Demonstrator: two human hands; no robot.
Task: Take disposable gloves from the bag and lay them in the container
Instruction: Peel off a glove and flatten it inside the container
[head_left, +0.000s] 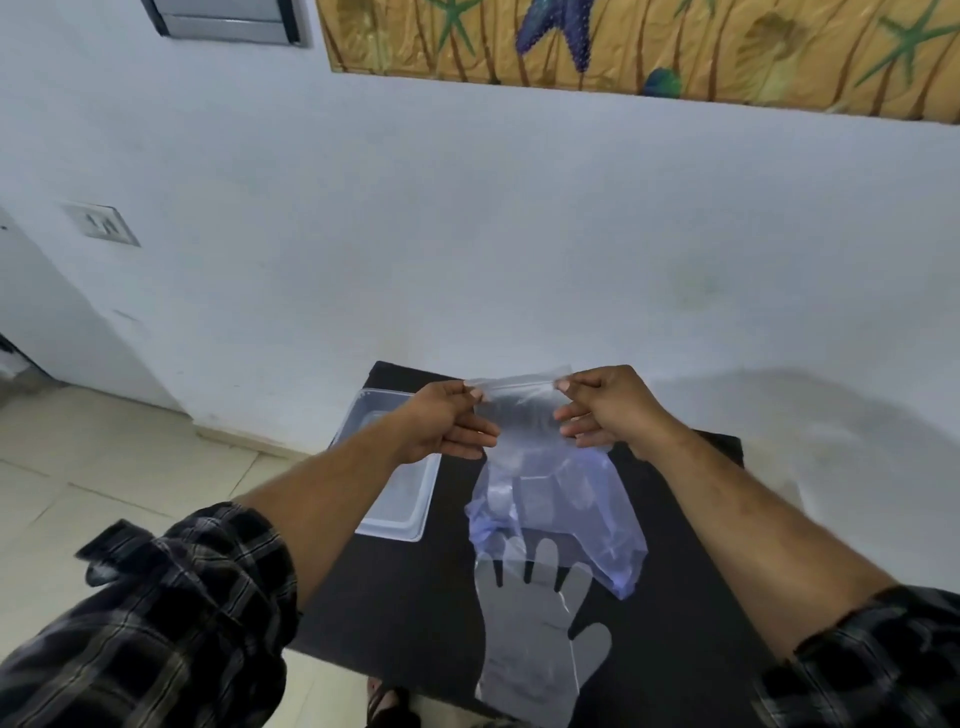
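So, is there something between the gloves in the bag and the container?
Nothing visible on the table. The container lies open left of the bag; only the left hand is above its far end.

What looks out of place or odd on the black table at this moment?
One clear glove lies flat on the black table, not in the container, and its cuff hangs over the near edge. The container looks empty. Both hands, left hand and right hand, hold the bag by its top.
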